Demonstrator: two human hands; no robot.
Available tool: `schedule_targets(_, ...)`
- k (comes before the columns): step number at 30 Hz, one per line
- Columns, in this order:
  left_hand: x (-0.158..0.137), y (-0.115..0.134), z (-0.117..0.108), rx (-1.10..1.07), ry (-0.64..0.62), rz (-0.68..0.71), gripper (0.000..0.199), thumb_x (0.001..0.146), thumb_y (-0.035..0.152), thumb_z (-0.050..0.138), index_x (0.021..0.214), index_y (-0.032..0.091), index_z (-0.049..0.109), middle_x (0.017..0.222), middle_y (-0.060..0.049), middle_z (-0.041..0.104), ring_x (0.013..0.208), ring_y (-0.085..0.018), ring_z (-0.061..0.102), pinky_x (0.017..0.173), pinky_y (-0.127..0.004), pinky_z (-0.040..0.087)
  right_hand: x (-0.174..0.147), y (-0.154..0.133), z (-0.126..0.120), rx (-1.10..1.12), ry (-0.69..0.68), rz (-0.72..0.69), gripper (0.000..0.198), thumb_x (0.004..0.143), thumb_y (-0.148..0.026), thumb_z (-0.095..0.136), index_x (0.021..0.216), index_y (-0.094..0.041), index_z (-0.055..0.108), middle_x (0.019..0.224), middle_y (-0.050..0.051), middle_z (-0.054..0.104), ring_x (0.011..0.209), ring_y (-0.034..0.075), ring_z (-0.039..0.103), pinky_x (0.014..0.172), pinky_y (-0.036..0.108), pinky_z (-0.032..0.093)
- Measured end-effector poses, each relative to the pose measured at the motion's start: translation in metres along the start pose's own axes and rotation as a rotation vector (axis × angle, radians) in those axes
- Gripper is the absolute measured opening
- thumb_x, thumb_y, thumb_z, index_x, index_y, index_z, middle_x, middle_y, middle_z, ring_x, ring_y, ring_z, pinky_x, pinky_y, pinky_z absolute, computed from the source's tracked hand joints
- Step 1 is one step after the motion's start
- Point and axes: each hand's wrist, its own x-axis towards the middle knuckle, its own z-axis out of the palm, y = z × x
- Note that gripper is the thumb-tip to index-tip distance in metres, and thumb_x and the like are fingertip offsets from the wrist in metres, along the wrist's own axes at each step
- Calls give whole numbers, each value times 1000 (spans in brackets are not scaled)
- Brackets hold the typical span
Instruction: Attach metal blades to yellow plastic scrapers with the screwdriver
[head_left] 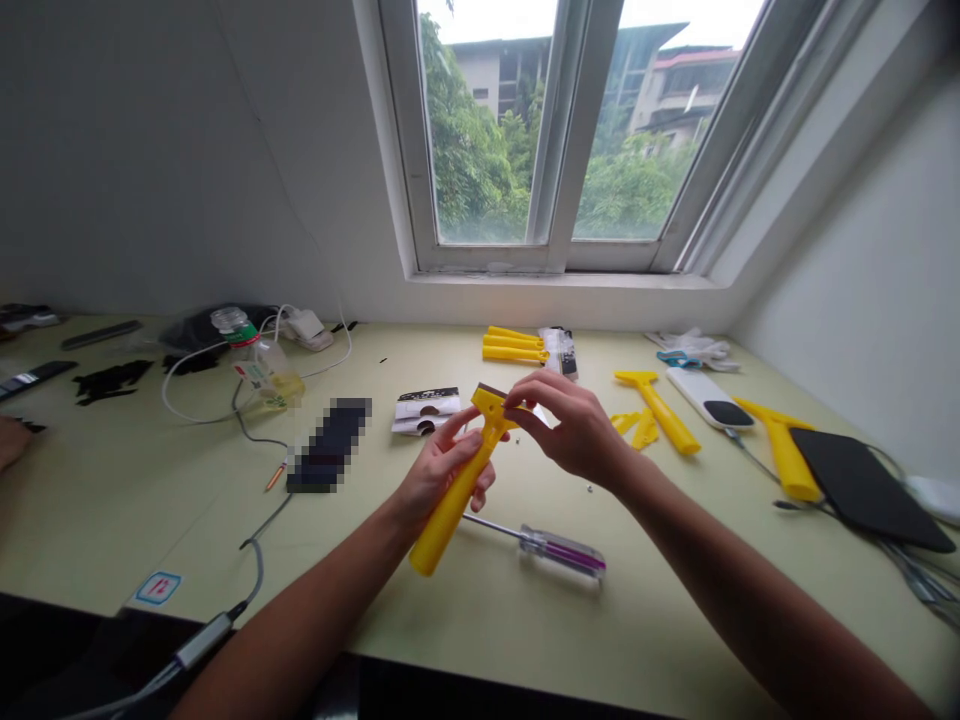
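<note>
My left hand (450, 470) is wrapped round the neck of a yellow scraper (448, 515), whose handle slants down to the left. A dark strip runs along the top edge of the scraper's head. At the right end of that head, my right hand (559, 415) has its thumb and fingertips pinched on it, covering that corner. Below the hands lies a screwdriver (562, 552) with a clear and purple handle, its shaft partly behind my left hand. A tiny screw (589, 489) rests on the table, right of the scraper.
Several yellow scrapers (514, 345) lie at the back; others, including one scraper (664, 410), lie right beside small yellow pieces (643, 428). A card package (426, 411), phone-like dark object (330, 447), bottle (262, 365), white power bank (709, 397) and cables surround the hands. Another person's hand (11, 440) shows far left.
</note>
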Motion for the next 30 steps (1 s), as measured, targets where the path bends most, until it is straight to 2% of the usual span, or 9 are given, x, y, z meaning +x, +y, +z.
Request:
schedule_targets(3, -1, -2, 3, 5, -19, -9, 41, 88, 28, 63, 128, 30, 52, 112, -10, 63, 55, -9, 59, 40, -19, 49, 0, -1, 6, 66, 14, 62, 1, 88, -20, 60, 88, -19, 61, 83, 4, 63, 74, 13, 58, 68, 28, 50)
schedule_targets(9, -1, 0, 4, 31, -4, -29, 46, 86, 32, 66, 130, 31, 53, 111, -10, 63, 53, -8, 60, 39, -20, 49, -2, -4, 7, 142, -85, 161, 5, 89, -21, 58, 88, -20, 62, 81, 3, 62, 73, 14, 57, 68, 29, 49)
schedule_targets(17, -1, 1, 2, 65, -31, -34, 45, 86, 31, 65, 130, 31, 53, 106, -8, 64, 52, -8, 59, 37, -19, 48, -3, -1, 9, 224, -56, 291, 2, 85, -23, 63, 84, -21, 63, 80, 1, 57, 70, 13, 53, 65, 28, 45)
schedule_targets(20, -1, 0, 1, 86, -43, -32, 42, 86, 31, 66, 126, 28, 56, 106, -9, 64, 53, -9, 60, 38, -19, 49, -3, 6, 10, 265, -52, 375, 15, 81, -28, 69, 89, -21, 58, 85, 1, 59, 78, 15, 55, 71, 30, 45)
schedule_targets(23, -1, -1, 1, 119, -53, -27, 41, 86, 31, 66, 126, 27, 56, 106, -10, 64, 57, -12, 64, 42, -22, 52, -5, 13, 10, 509, -150, 452, 25, 82, -37, 68, 95, -20, 56, 89, 2, 62, 78, 15, 60, 72, 32, 48)
schedule_targets(26, -1, -2, 1, 169, -53, -41, 42, 84, 32, 68, 125, 26, 57, 110, -12, 65, 60, -15, 67, 46, -25, 54, -6, 15, 10, 784, -270, 508, 25, 85, -40, 65, 93, -18, 56, 80, 1, 61, 68, 14, 62, 65, 32, 52)
schedule_targets(28, -1, -2, 1, 196, -49, -49, 46, 80, 31, 73, 123, 26, 58, 115, -13, 64, 61, -16, 68, 45, -24, 54, -6, 14, 8, 778, -281, 505, 24, 84, -39, 66, 92, -17, 58, 82, 2, 62, 72, 15, 62, 67, 32, 53)
schedule_targets(30, -1, -2, 1, 213, -33, -35, 51, 74, 27, 78, 121, 25, 59, 114, -12, 65, 60, -17, 69, 42, -23, 53, -5, 11, 4, 644, -262, 470, 22, 84, -38, 66, 91, -18, 60, 86, 4, 64, 80, 16, 63, 72, 32, 53)
